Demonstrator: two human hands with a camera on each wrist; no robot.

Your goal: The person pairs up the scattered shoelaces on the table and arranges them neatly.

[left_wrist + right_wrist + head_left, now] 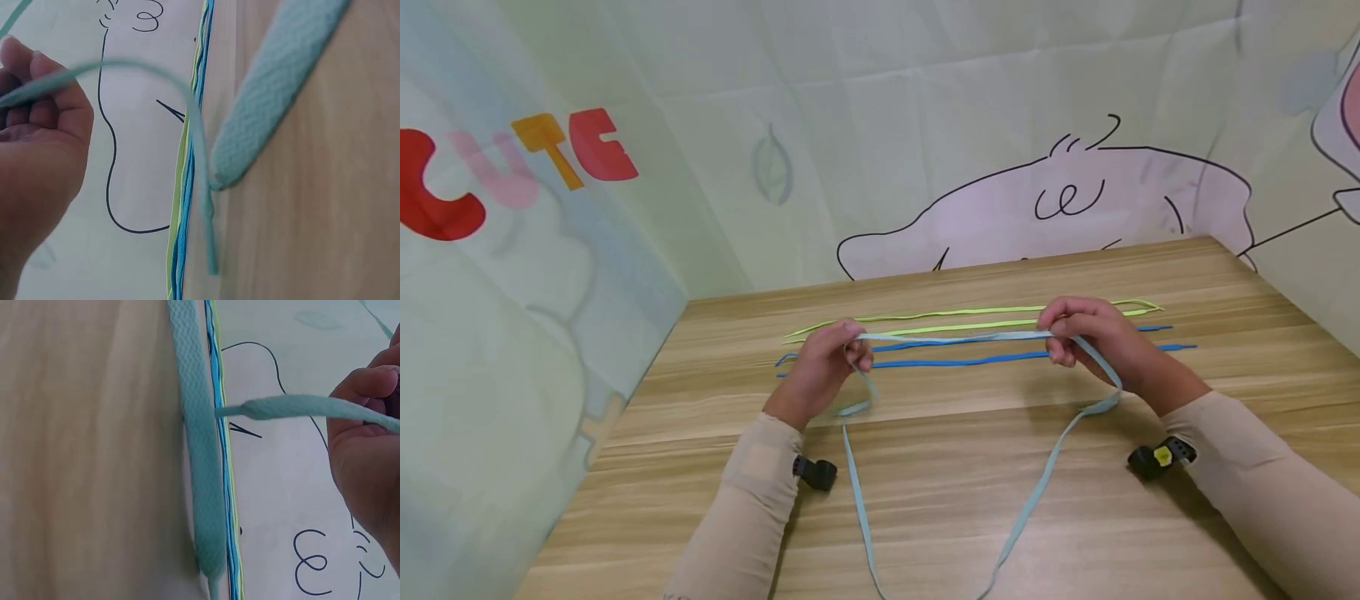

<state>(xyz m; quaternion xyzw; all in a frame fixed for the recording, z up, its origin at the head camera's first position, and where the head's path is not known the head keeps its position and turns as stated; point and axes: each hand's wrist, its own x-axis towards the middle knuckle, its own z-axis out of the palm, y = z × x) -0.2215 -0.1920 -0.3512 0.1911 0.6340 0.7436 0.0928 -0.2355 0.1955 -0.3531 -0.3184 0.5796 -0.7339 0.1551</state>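
A pale teal shoelace [955, 338] is stretched nearly straight between the two hands above the table. My left hand [820, 367] pinches it between thumb and fingers, with a short length dangling below. At the other side my right hand [1093, 333] grips the same shoelace with curled fingers. From the hands the rest drops in a long loop toward the near side, running out of the head view's lower edge. In the left wrist view, flat lace [275, 100] hangs close to the camera; in the right wrist view, a lace length [300, 406] trails from the curled fingers.
Beyond the teal lace, yellow-green shoelaces [955, 313] and blue shoelaces [962, 362] lie lengthwise across the wooden table [700, 450], partly hidden by the hands. A printed cloth [715, 150] hangs behind and left of the table. Each wrist wears a black camera mount.
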